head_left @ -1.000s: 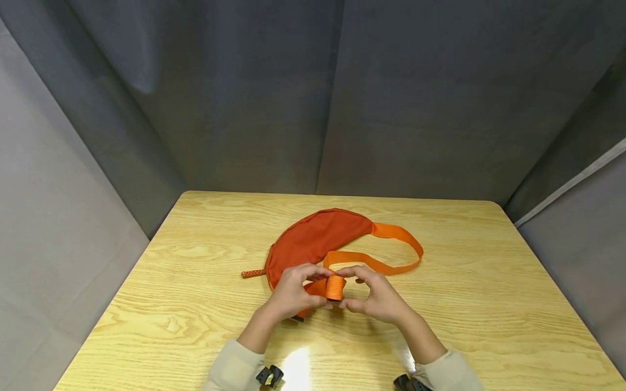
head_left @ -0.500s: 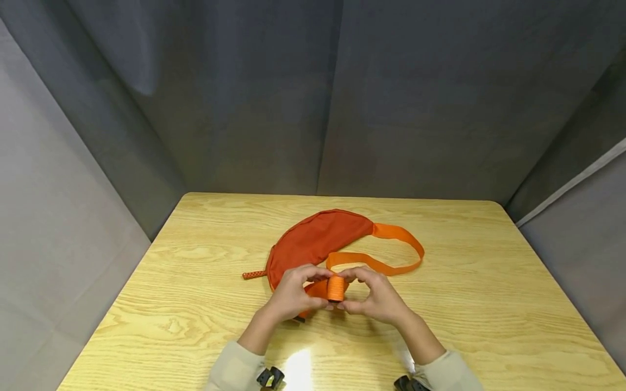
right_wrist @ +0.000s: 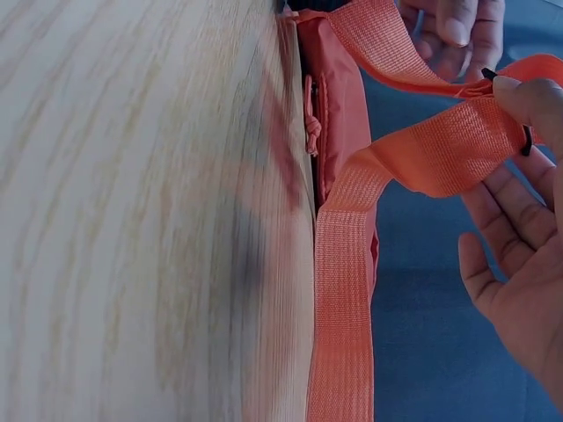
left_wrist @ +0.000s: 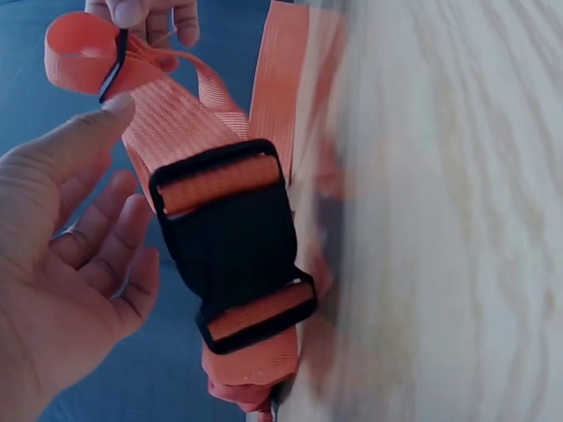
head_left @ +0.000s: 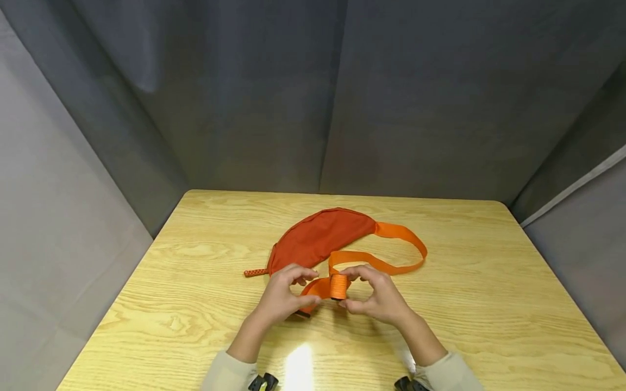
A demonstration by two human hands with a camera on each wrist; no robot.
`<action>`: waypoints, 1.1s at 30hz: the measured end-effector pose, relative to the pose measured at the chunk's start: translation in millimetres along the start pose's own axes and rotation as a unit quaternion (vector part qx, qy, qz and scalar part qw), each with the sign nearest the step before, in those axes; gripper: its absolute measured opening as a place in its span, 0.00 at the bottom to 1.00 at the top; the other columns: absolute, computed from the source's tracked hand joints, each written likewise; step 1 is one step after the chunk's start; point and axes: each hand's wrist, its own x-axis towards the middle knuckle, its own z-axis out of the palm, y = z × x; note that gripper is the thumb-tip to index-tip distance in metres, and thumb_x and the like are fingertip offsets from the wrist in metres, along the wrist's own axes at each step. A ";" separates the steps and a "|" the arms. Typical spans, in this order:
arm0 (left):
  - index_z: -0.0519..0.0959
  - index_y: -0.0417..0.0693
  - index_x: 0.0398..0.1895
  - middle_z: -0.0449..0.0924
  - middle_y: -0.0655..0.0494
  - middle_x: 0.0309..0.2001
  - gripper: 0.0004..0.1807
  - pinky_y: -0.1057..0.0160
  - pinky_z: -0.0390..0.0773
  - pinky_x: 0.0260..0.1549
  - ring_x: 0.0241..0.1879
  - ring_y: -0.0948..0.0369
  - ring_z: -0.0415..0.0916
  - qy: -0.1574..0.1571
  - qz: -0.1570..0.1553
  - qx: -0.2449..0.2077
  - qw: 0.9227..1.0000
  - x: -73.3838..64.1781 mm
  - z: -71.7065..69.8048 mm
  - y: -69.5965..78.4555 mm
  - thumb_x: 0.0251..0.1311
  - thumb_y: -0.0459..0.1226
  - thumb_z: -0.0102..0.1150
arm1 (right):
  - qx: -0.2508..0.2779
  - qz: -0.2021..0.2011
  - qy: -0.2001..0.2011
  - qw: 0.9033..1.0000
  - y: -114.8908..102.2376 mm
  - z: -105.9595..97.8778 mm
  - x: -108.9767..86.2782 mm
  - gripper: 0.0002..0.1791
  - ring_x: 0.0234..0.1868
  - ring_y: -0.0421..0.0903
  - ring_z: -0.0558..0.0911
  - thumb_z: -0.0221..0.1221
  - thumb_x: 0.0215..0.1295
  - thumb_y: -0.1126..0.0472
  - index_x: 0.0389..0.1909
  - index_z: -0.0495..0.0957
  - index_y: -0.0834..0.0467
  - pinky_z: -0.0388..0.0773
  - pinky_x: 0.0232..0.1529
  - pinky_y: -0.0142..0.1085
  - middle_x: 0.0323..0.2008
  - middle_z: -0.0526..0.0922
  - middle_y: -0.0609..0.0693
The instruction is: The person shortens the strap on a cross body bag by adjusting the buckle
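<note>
A red waist bag [head_left: 323, 233] lies on the wooden table, its orange strap [head_left: 403, 236] looping out to the right. My right hand [head_left: 383, 296] pinches the strap where it doubles into a small upright loop [head_left: 338, 287], at a thin black strap slider [left_wrist: 114, 66]. Just left of that loop, my left hand [head_left: 279, 293] has thumb and fingers spread apart, holding nothing. Its thumb tip lies right beside the slider in the left wrist view. A fastened black buckle [left_wrist: 233, 246] sits on the strap near the left hand, mostly hidden in the head view.
A patterned orange zip pull [head_left: 256, 272] sticks out from the bag's left end. Wooden tabletop [head_left: 489, 293] extends on both sides. Dark grey curtains [head_left: 254, 98] stand behind the table, with lighter panels at the sides.
My left hand has let go of the strap loop and drawn slightly left, leaving a gap. The right hand keeps its pinch, and the bag stays in place.
</note>
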 end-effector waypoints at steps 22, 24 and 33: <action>0.83 0.47 0.38 0.79 0.58 0.36 0.13 0.65 0.72 0.31 0.32 0.60 0.72 -0.005 0.006 0.062 0.998 8.0 8.7 -2.9 0.47 0.36 0.71 | 0.023 -0.007 0.006 1.000 -36.0 -11.5 13.3 0.27 0.34 0.51 0.79 0.74 0.36 0.72 0.42 0.78 0.62 0.73 0.36 0.39 0.36 0.82 0.50; 0.83 0.47 0.38 0.78 0.59 0.35 0.12 0.66 0.72 0.30 0.32 0.61 0.71 -0.010 0.003 0.065 0.998 7.3 9.1 -3.5 0.48 0.36 0.71 | 0.025 -0.005 0.004 1.000 -34.9 -11.2 12.7 0.26 0.34 0.51 0.79 0.73 0.36 0.71 0.43 0.78 0.62 0.73 0.36 0.39 0.36 0.82 0.50; 0.82 0.47 0.37 0.78 0.59 0.34 0.13 0.66 0.72 0.29 0.30 0.61 0.72 0.009 0.014 0.067 0.998 7.2 11.4 -3.6 0.46 0.35 0.71 | 0.027 0.005 0.008 1.000 -33.2 -13.4 11.7 0.26 0.35 0.50 0.79 0.73 0.37 0.71 0.43 0.78 0.62 0.73 0.36 0.39 0.38 0.82 0.51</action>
